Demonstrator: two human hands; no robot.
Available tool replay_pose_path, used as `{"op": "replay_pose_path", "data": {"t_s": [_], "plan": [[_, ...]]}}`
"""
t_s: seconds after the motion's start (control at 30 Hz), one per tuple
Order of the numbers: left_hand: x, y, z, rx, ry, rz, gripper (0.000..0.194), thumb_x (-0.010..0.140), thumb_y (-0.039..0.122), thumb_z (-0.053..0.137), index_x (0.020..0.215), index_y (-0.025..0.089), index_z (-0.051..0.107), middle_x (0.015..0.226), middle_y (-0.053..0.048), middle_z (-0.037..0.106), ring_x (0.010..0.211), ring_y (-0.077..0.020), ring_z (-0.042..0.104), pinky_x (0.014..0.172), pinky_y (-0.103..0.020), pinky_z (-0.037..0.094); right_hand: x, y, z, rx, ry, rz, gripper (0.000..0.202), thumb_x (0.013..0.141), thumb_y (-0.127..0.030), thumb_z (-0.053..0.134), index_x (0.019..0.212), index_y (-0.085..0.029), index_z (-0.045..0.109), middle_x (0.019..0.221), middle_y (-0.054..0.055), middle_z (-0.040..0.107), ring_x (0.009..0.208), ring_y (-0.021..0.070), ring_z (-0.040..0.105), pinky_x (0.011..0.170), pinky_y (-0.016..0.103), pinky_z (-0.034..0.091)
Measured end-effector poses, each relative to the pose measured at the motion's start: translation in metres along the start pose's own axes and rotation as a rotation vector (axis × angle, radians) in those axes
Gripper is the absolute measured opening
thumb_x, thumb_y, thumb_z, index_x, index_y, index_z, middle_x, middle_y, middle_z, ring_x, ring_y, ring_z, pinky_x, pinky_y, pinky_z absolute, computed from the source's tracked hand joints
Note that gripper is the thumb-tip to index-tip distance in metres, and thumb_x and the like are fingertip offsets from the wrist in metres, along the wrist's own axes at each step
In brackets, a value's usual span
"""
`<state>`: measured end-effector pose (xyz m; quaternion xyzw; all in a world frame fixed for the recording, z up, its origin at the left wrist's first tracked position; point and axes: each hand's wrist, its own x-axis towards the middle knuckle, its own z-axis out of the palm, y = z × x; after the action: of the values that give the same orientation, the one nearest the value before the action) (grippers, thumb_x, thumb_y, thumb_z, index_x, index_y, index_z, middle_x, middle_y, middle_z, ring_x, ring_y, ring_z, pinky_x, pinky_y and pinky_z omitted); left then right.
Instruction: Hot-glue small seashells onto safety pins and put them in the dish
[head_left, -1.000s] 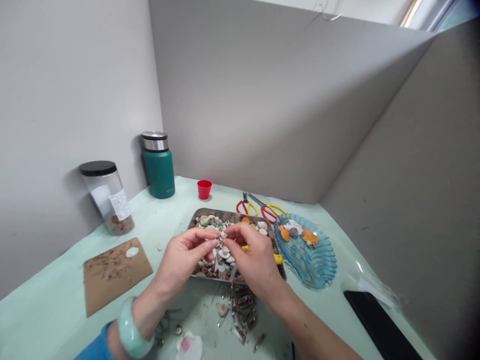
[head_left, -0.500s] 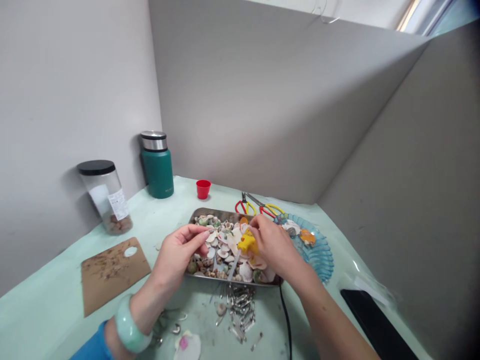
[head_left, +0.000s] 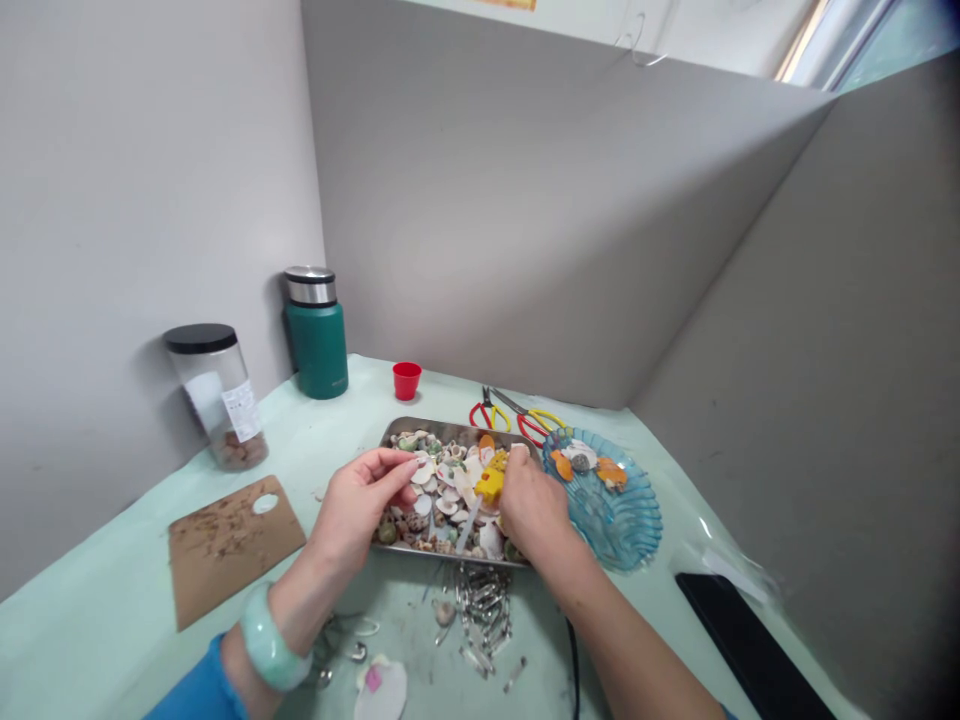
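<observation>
A metal tray [head_left: 435, 552] full of seashells [head_left: 446, 495] lies in front of me. Over its left part, my left hand [head_left: 369, 490] is closed in a pinch; what is between thumb and forefinger is too small to make out. At the right side of the tray my right hand [head_left: 531, 500] is closed round the yellow glue gun [head_left: 490, 486], its fingers partly hiding it. A translucent glue stick [head_left: 468, 526] sticks out of the gun's rear towards me. A black cord [head_left: 574, 645] runs down below my right wrist.
Several safety pins [head_left: 484, 610] lie before the tray, near a white shell with a pink spot [head_left: 381, 690]. A blue plate [head_left: 619, 525] with shells stands right. Scissors [head_left: 536, 420], a red cup [head_left: 406, 380], green flask [head_left: 318, 345], jar [head_left: 225, 400], cardboard [head_left: 225, 560] and black phone-like slab [head_left: 742, 640] surround them.
My right hand has turned and closed further into a fist at the glue gun, baring more of the blue plate. My left hand has barely moved. The view has shifted slightly.
</observation>
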<state>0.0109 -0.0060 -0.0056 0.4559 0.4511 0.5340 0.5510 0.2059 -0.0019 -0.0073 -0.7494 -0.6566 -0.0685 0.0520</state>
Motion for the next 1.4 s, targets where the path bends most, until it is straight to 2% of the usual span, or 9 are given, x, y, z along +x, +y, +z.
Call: {"op": "replay_pose_path", "data": {"t_s": [0.17, 0.3, 0.4, 0.43, 0.57, 0.67, 0.93, 1.1, 1.4], "plan": [[0.001, -0.002, -0.002, -0.002, -0.001, 0.005, 0.022, 0.069, 0.031, 0.068, 0.083, 0.015, 0.063, 0.055, 0.003, 0.06, 0.051, -0.0082, 0.051, 0.052, -0.018, 0.043, 0.0, 0.003, 0.004, 0.043, 0.001, 0.021, 0.018, 0.081, -0.006, 0.04, 0.096, -0.013, 0.044, 0.095, 0.016, 0.061, 0.077, 0.0221, 0.065, 0.058, 0.026, 0.042], [0.002, -0.001, -0.002, 0.011, -0.004, 0.005, 0.022, 0.069, 0.032, 0.067, 0.083, 0.015, 0.063, 0.053, 0.003, 0.06, 0.05, -0.0084, 0.051, 0.051, -0.018, 0.041, 0.003, 0.015, -0.008, 0.122, 0.036, 0.026, 0.013, 0.087, -0.013, 0.034, 0.095, -0.014, 0.044, 0.085, 0.013, 0.063, 0.074, 0.0213, 0.064, 0.057, 0.026, 0.04], [0.003, -0.001, -0.002, 0.013, -0.001, 0.007, 0.022, 0.069, 0.032, 0.067, 0.082, 0.015, 0.063, 0.053, 0.003, 0.06, 0.049, -0.0085, 0.052, 0.05, -0.019, 0.04, 0.006, 0.026, -0.023, 0.298, 0.081, 0.022, 0.021, 0.092, -0.023, 0.024, 0.097, -0.016, 0.044, 0.074, 0.009, 0.064, 0.067, 0.0191, 0.063, 0.056, 0.026, 0.04], [0.003, -0.001, -0.002, 0.013, -0.002, 0.01, 0.022, 0.069, 0.032, 0.067, 0.082, 0.015, 0.063, 0.053, 0.003, 0.06, 0.049, -0.0085, 0.052, 0.05, -0.019, 0.04, 0.006, 0.029, -0.027, 0.488, 0.076, 0.019, 0.022, 0.092, -0.027, 0.026, 0.096, -0.018, 0.044, 0.07, 0.006, 0.063, 0.06, 0.0179, 0.061, 0.053, 0.025, 0.04], [0.002, -0.001, -0.002, 0.002, -0.012, 0.019, 0.022, 0.069, 0.032, 0.067, 0.082, 0.015, 0.063, 0.053, 0.003, 0.06, 0.049, -0.0086, 0.052, 0.05, -0.019, 0.04, 0.0, 0.032, -0.043, 1.256, -0.258, 0.01, 0.028, 0.087, -0.042, 0.031, 0.096, -0.022, 0.048, 0.046, -0.004, 0.05, 0.035, 0.0136, 0.045, 0.036, 0.022, 0.032], [0.0, 0.001, -0.001, -0.02, -0.009, 0.027, 0.02, 0.069, 0.031, 0.068, 0.081, 0.015, 0.064, 0.052, 0.003, 0.059, 0.049, -0.0081, 0.051, 0.051, -0.018, 0.04, -0.008, 0.029, -0.053, 1.476, -0.431, -0.017, 0.029, 0.083, -0.044, 0.037, 0.089, -0.02, 0.053, 0.042, -0.005, 0.047, 0.031, 0.0105, 0.039, 0.033, 0.021, 0.03], [0.002, 0.0, -0.001, -0.058, -0.007, 0.03, 0.021, 0.068, 0.032, 0.069, 0.081, 0.015, 0.065, 0.052, 0.003, 0.059, 0.049, -0.0091, 0.05, 0.049, -0.02, 0.037, -0.017, 0.026, -0.069, 1.526, -0.531, -0.061, 0.027, 0.082, -0.039, 0.04, 0.077, -0.018, 0.057, 0.038, -0.003, 0.048, 0.029, 0.0093, 0.039, 0.029, 0.019, 0.027], [0.003, -0.001, -0.002, -0.077, -0.002, 0.02, 0.022, 0.068, 0.03, 0.07, 0.082, 0.015, 0.065, 0.054, 0.003, 0.058, 0.049, -0.0081, 0.049, 0.049, -0.019, 0.037, -0.019, 0.024, -0.066, 1.562, -0.561, -0.068, 0.02, 0.08, -0.036, 0.043, 0.087, -0.021, 0.055, 0.051, -0.003, 0.054, 0.03, 0.0078, 0.041, 0.029, 0.017, 0.028], [0.0, 0.002, 0.001, -0.03, -0.012, 0.027, 0.018, 0.069, 0.029, 0.068, 0.08, 0.015, 0.065, 0.053, 0.004, 0.057, 0.049, -0.0073, 0.049, 0.049, -0.017, 0.037, -0.019, 0.022, -0.062, 1.569, -0.559, -0.068, 0.029, 0.08, -0.042, 0.045, 0.096, -0.018, 0.05, 0.064, 0.001, 0.06, 0.03, 0.007, 0.041, 0.028, 0.018, 0.028]]}}
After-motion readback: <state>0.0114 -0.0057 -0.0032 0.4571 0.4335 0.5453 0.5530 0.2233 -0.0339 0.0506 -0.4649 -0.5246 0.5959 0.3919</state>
